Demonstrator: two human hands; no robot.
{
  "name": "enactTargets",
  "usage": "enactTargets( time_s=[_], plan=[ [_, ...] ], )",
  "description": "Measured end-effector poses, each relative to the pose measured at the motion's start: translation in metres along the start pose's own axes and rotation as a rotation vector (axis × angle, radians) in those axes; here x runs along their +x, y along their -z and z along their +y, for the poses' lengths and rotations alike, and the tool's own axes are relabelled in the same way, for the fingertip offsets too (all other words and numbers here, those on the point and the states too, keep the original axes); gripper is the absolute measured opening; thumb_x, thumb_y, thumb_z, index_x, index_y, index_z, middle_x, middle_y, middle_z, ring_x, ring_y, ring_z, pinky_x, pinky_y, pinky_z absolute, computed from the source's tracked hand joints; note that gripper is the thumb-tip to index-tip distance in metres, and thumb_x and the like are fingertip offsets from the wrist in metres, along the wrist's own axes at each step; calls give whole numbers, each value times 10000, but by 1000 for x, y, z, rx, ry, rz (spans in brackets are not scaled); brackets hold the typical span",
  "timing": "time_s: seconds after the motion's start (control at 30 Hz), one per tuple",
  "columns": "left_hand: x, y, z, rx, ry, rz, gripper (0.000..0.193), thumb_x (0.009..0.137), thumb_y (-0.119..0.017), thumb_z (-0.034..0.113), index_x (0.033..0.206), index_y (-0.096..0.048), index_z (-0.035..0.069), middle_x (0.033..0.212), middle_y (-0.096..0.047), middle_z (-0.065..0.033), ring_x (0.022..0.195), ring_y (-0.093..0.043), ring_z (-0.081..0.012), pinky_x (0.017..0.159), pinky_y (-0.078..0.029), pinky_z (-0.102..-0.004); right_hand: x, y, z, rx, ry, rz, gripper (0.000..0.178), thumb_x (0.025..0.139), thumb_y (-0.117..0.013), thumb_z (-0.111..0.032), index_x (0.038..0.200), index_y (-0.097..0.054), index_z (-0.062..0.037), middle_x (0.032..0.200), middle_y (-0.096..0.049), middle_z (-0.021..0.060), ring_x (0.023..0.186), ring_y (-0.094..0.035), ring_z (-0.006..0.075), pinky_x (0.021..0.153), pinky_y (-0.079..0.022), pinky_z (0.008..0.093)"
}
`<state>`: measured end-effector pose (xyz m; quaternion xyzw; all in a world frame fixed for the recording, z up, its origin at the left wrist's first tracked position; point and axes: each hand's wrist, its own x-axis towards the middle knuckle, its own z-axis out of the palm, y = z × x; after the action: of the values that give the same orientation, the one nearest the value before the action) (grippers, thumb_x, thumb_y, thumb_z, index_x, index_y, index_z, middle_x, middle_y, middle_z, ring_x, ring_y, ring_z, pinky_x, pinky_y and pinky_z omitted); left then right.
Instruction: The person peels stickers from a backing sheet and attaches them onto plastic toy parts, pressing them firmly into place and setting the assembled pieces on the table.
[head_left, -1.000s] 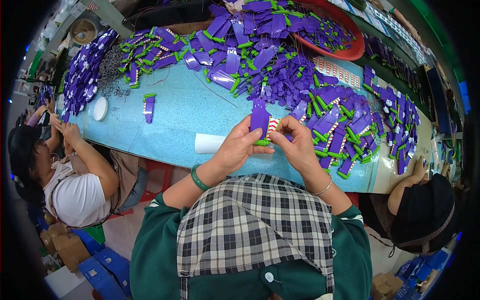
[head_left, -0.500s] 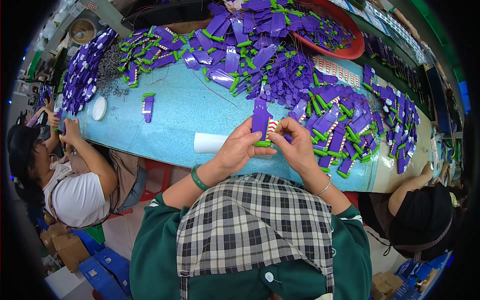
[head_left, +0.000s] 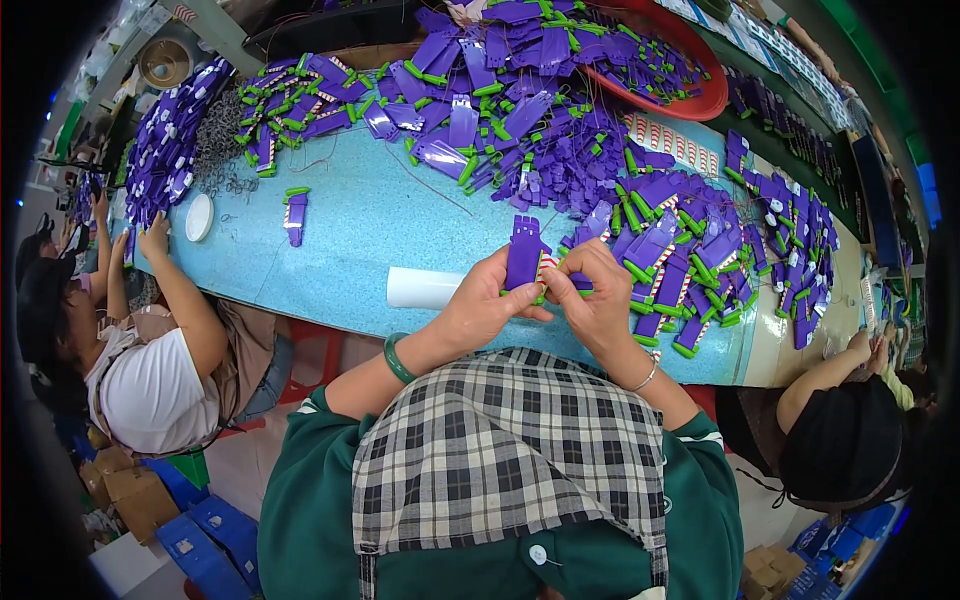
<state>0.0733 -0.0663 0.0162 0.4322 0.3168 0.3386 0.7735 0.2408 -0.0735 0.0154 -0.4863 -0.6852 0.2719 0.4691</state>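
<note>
My left hand holds a flat purple plastic wing piece upright over the table's near edge, its thumb across the lower front. The piece has a green end, mostly covered by my fingers. Along its right side runs a red-and-white striped sticker. My right hand is closed at that striped edge, thumb and bent fingers pinching it; the fingertips partly hide the sticker. Just left of my left hand lies a curled white sheet. Beyond my right hand spreads a heap of similar purple-and-green pieces.
More purple pieces pile up at the back, beside a red basin. A sticker sheet lies by the heap. One piece and a white round lid rest on the left. Co-workers sit at left and right.
The purple piece has shifted slightly down and turned a little. My right fingers have curled further over the striped edge, covering more of it. The co-workers' hands at both sides have moved.
</note>
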Motion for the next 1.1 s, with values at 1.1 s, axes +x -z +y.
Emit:
enactTargets(
  time_s=[1.1],
  plan=[
    [-2, 18, 35, 1446, -1287, 105, 224, 594, -665, 41, 779, -541, 65, 951, -551, -88, 931, -578, -263, 719, -539, -347, 27, 7, -17, 899, -522, -274, 131, 828, -615, -134, 886, -613, -17, 833, -578, -25, 780, -495, 44, 730, -397, 213]
  ],
)
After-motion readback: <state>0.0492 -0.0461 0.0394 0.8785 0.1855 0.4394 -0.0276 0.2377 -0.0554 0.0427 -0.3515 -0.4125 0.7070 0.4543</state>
